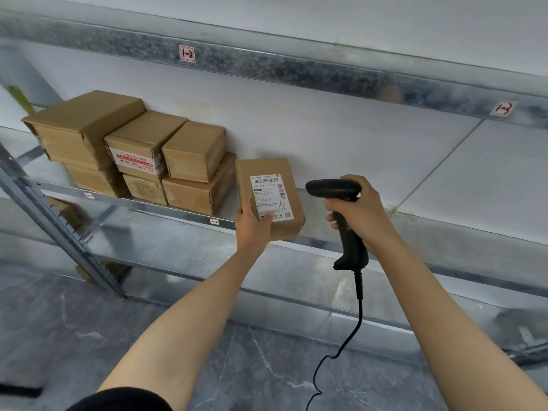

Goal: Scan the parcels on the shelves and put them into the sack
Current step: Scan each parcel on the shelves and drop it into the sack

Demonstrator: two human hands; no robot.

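At the front edge of the middle shelf (166, 210), L hand (253, 229) grips a brown parcel (268, 188) by its lower end, thumb on the white label (271, 195), label side twd the camera. R hand (358, 212) is wrapped round the handle of a black scanner (329, 188), head pointing at the parcel from just beside it; its cable (358, 315) hangs down. More boxes (142, 143) sit stacked twd the shelf's left end, vs. the back wall.

Before you, galvanised metal shelving (296, 68) against a pale panelled wall (326, 129), grey marbled floor (89, 336) below you.
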